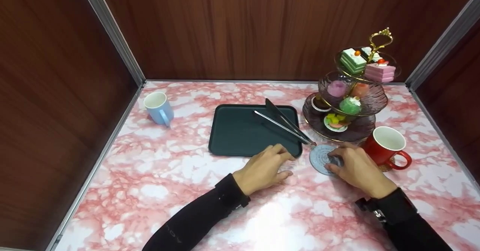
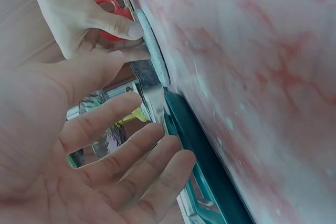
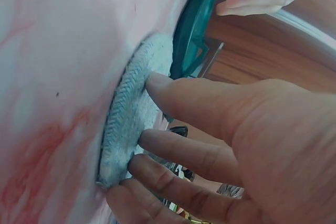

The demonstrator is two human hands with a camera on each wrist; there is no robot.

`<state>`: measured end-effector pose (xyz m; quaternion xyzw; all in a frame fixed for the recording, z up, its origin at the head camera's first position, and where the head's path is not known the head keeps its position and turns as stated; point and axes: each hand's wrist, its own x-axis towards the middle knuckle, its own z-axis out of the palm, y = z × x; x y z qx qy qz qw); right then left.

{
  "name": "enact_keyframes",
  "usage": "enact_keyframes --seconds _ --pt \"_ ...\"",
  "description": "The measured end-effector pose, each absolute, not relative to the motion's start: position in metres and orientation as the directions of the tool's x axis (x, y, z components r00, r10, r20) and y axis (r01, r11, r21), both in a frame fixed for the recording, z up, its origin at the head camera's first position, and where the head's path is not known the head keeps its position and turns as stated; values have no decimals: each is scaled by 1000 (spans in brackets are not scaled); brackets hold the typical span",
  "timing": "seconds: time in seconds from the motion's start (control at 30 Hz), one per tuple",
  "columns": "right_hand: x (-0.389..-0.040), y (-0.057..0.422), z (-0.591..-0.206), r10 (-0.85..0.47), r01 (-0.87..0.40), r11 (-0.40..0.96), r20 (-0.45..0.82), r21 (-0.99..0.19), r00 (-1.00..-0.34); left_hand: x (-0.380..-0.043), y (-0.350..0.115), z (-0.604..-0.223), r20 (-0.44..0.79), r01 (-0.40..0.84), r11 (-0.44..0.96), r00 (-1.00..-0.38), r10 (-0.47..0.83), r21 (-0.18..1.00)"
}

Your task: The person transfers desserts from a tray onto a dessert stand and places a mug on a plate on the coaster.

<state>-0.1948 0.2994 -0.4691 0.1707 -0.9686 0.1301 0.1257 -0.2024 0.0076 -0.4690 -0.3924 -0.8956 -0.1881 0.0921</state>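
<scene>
My right hand [image 1: 354, 165] rests its thumb and fingertips on a round, grey-blue woven coaster [image 1: 318, 157]. In the right wrist view the coaster [image 3: 131, 114] lies flat on the table, the fingers spread over its top. My left hand [image 1: 264, 168] is held over the near right corner of a dark green tray [image 1: 236, 135]; its fingers are loosely bent and hold nothing. Metal tongs [image 1: 279, 126] with black tips lie across the tray's right side, their handle end reaching the coaster. Right of my right hand, a red mug [image 1: 375, 151] stands on a brown coaster [image 1: 387, 167].
A three-tier stand [image 1: 362, 131] with cakes and small desserts rises behind the right hand. Far left stands a light blue mug [image 1: 157, 110]. Wood-grain panels [image 1: 225, 30] with metal edging enclose the marbled pink table [image 1: 150, 191] at the back and sides.
</scene>
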Motion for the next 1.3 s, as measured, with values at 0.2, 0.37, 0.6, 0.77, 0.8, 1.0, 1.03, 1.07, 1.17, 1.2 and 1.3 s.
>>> enact_keyframes --seconds 0.2,0.37,0.6,0.77,0.8,1.0,1.03,1.07,1.17,1.2,1.3 --pt "-197 301 -471 -282 -350 914 297 -208 -912 -206 -1 -468 320 721 637 -692 647 271" --pt "-199 302 -471 -285 -357 913 314 -199 -906 -209 -9 -467 335 705 654 -707 622 275" --pt "-199 302 -469 -310 -385 903 331 -190 -891 -216 -28 -465 337 669 681 -741 581 299" --pt "-198 303 -469 -312 -385 903 323 -190 -893 -222 -45 -464 332 635 696 -771 543 336" --pt "-198 303 -469 -311 -383 904 323 -189 -894 -224 -48 -464 333 628 700 -777 535 340" --pt "-196 303 -469 -299 -376 906 334 -197 -894 -231 -63 -459 328 578 740 -812 482 344" --pt "-196 303 -470 -297 -376 905 337 -198 -894 -232 -66 -459 325 568 747 -819 472 346" --pt "-196 303 -470 -295 -375 905 340 -200 -893 -233 -68 -458 322 557 753 -827 462 351" --pt "-197 302 -469 -285 -370 905 344 -211 -895 -237 -76 -457 311 522 767 -849 427 372" --pt "-197 301 -469 -279 -365 906 345 -216 -896 -238 -78 -457 309 512 771 -855 416 380" --pt "-197 301 -467 -266 -358 906 353 -228 -897 -243 -85 -457 308 480 784 -872 380 394"
